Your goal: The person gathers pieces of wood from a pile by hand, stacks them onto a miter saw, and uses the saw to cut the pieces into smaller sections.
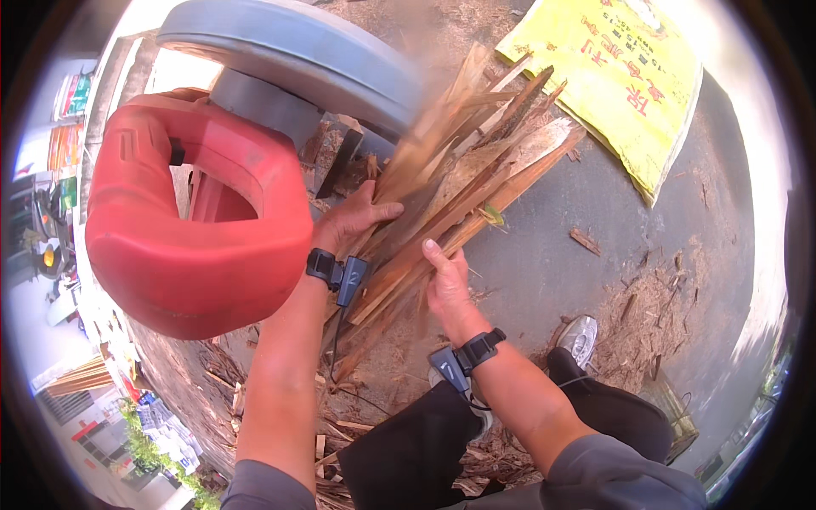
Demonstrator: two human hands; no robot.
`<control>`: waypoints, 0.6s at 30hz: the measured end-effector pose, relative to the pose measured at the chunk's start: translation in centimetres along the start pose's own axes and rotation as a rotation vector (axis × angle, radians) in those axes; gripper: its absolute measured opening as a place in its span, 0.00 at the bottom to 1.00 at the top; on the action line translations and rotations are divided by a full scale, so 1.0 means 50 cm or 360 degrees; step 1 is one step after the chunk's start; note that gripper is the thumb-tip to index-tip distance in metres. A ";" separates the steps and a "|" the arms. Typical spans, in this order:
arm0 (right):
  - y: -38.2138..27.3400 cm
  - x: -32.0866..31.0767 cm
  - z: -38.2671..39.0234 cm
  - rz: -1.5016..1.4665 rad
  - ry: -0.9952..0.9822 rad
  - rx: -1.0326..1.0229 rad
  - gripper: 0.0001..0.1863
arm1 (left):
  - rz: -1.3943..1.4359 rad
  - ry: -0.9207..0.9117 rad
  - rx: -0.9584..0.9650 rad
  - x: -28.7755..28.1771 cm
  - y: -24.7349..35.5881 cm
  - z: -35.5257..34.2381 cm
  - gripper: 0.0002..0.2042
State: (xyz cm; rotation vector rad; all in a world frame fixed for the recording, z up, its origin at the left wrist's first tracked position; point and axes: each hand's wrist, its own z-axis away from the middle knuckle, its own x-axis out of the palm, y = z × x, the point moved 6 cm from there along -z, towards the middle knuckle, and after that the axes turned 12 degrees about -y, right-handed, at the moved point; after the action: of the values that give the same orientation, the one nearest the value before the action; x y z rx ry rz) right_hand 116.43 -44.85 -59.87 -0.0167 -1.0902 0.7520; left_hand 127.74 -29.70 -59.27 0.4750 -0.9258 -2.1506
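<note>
My left hand point(350, 218) grips the left side of a thick bundle of split wood strips point(463, 195), its thumb lying across the wood. From the near right side, my right hand point(448, 285) is closed round the same bundle, thumb up and fingers partly hidden beneath. The strips are long, rough and splintered, slanting from lower left to upper right. Among them a small green leaf point(491, 216) shows. Close by the left hand stands a big red hollow plastic piece point(200, 280) with a grey round disc point(285, 51) above it, blurred at one edge.
A yellow printed sack point(616, 93) lies flat at the far right. Wood chips and sawdust point(650, 323) cover patches of the grey ground, with a loose wood scrap point(585, 241) nearby. More bark and splinters point(489, 463) lie around my legs. My shoe point(580, 340) is right of the bundle.
</note>
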 end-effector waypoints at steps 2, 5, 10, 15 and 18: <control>0.015 -0.013 -0.025 0.0260 0.0151 -0.0094 0.33 | 0.0085 0.0051 -0.0085 -0.030 -0.050 -0.013 0.44; 0.009 0.012 -0.051 0.0306 0.0257 -0.0211 0.30 | 0.0064 0.0152 -0.0084 -0.062 -0.071 -0.023 0.44; -0.025 0.028 -0.101 0.0467 0.0228 -0.0264 0.27 | -0.0105 0.0428 0.0243 -0.095 0.031 -0.021 0.36; -0.066 0.096 -0.082 0.0424 0.0236 -0.0094 0.24 | -0.0396 0.0694 0.0679 -0.026 0.162 0.101 0.29; -0.073 0.115 -0.072 0.0310 0.0272 -0.0036 0.24 | -0.0681 0.0755 0.0046 0.037 0.107 0.172 0.39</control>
State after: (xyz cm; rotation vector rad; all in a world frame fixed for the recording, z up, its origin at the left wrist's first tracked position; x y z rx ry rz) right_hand 122.71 -43.18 -55.70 -0.2056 -0.9425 0.8963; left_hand 124.13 -29.57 -49.62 1.2278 -0.6232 -2.2382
